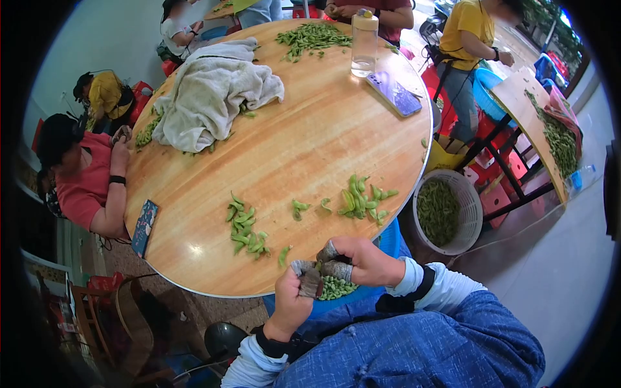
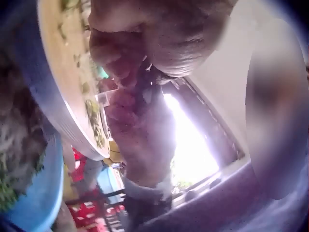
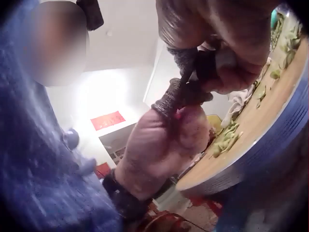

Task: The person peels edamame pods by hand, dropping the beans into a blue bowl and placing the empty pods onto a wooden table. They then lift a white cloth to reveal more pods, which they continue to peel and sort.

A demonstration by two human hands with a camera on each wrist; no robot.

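Both hands meet over a blue basin (image 1: pixel 391 240) holding shelled green beans (image 1: pixel 335 288), just off the near table edge. My left hand (image 1: pixel 292 302) and right hand (image 1: pixel 372 261) wear grey-brown wraps on thumbs and fingers. Between their fingertips they pinch an edamame pod (image 1: pixel 318 266), mostly hidden by the wraps. In the right wrist view the wrapped fingertips press together, the left hand (image 3: pixel 166 142) lying below the right. Loose edamame pods (image 1: pixel 246 226) lie on the wooden table (image 1: pixel 291 155), with another small heap of pods (image 1: pixel 359 200) closer to the right hand.
A crumpled towel (image 1: pixel 213 90), a bottle (image 1: pixel 364 45), a phone (image 1: pixel 396 94) and a far pile of pods (image 1: pixel 314 37) are on the table. A dark patterned phone (image 1: pixel 144 227) lies at its left edge. A white basket (image 1: pixel 477 220) of pods stands right. Other people sit or stand around.
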